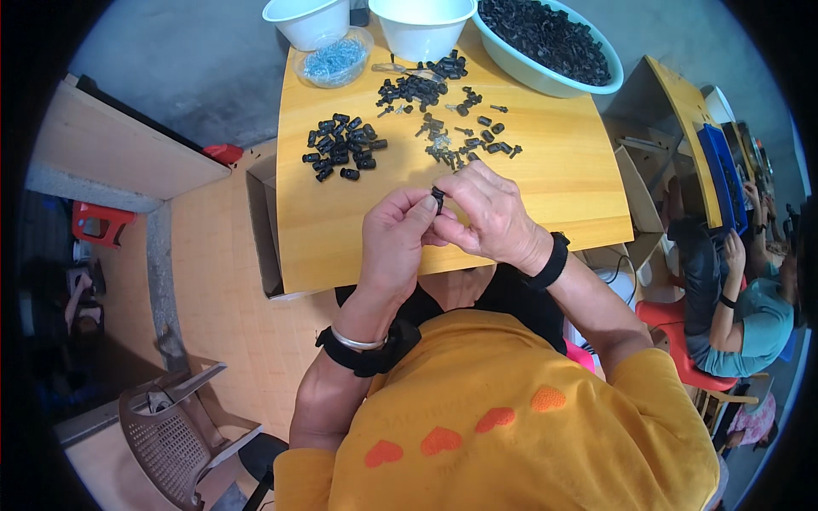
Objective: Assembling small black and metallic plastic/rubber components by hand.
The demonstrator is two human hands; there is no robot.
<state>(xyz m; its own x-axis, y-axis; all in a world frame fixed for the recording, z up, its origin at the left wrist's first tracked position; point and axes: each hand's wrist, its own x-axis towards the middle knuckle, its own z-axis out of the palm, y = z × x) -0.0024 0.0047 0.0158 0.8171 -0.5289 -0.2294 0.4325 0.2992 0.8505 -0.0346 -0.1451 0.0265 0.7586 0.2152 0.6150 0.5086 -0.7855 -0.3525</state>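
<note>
Over the near part of the table, both my hands meet at a small black plastic piece, which looks like a cord lock (438,198). My left hand (394,234) pinches it between thumb and fingertips. My right hand (492,213) closes on its upper end from the other side, its fingers partly hiding the piece. Just beyond my hands lie small black plungers and metal springs (440,145). To their left is a pile of black barrel-shaped cord locks (342,146). Farther back, more loose black parts (412,90) are heaped beside tweezers (388,67).
Along the table's (545,192) far edge stand a clear dish of springs (335,61), two white bowls (311,24) (423,30) and a wide basin (610,72) of black parts. A co-worker (750,328) sits at right. A chair (162,439) stands at lower left.
</note>
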